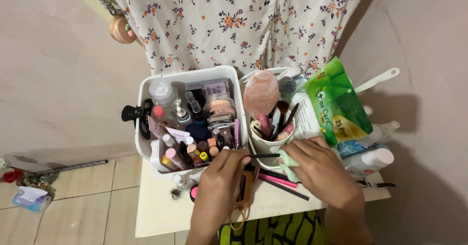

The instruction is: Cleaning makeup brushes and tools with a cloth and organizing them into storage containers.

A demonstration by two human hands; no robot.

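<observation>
Cleaning seems to be the step in hand: the left hand (222,174) is pinching a thin black brush (263,155) by its handle, while the right hand (319,169) is gripping a soft pale-green cloth (288,163) against its tip, above the white worktop (156,211). Beside them, a smooth cream cup (265,145) is holding brushes.
</observation>
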